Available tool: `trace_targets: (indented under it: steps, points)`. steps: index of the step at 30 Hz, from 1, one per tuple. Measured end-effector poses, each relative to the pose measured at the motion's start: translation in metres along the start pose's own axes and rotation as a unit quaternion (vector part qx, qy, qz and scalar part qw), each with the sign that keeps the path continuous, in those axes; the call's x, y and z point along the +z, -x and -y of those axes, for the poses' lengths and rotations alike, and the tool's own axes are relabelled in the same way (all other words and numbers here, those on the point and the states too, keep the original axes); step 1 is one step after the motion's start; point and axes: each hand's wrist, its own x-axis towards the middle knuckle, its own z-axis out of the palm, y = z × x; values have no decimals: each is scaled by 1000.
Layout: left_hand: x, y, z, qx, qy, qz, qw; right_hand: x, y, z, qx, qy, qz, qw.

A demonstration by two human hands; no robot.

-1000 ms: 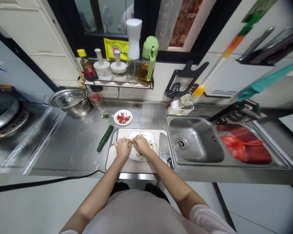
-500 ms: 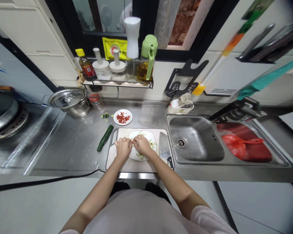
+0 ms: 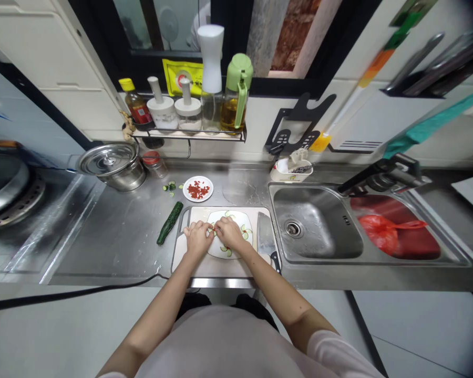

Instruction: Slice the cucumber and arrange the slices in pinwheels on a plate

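Observation:
A white squarish plate (image 3: 216, 252) lies on the cutting board (image 3: 220, 269), with thin cucumber slices (image 3: 245, 230) fanned in small groups and red bits among them. Over the plate's left part, my left hand (image 3: 198, 239) has its fingers pinched together. Its fingertips almost meet those of my right hand (image 3: 229, 234), which is closed too. A small red piece (image 3: 214, 229) shows between the fingertips; what the left fingers grip is hidden. A broad kitchen knife (image 3: 265, 234) rests on the board's right side. Left of the board lies a dark green cucumber (image 3: 169, 223).
Behind the board, a small white plate (image 3: 186, 192) bears chopped red pieces (image 3: 197, 190), beside cucumber scraps (image 3: 171, 186). A double sink (image 3: 317, 226) holds a red plastic bag (image 3: 379, 233) on the right. A lidded pot (image 3: 114, 167) stands at left, below a seasoning rack (image 3: 193, 135).
Both hands stay over the same part of the plate, with only slight finger movement. The view has shifted a little.

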Motion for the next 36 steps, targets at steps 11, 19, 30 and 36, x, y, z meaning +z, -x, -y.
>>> trace_targets:
  steps: [11,19,30,36]
  points:
    - [5,-5,0,20,-6,-8,1000,-1,3,-1,6,-5,-7,1000]
    - [4,-6,-2,16,-15,8,1000,5,1,0,3,8,-6,1000]
    - [5,-7,-3,0,4,10,1000,1,0,1,9,6,2,1000]
    - [-4,-8,5,-58,56,-9,997,-12,3,-4,46,-13,-8,999]
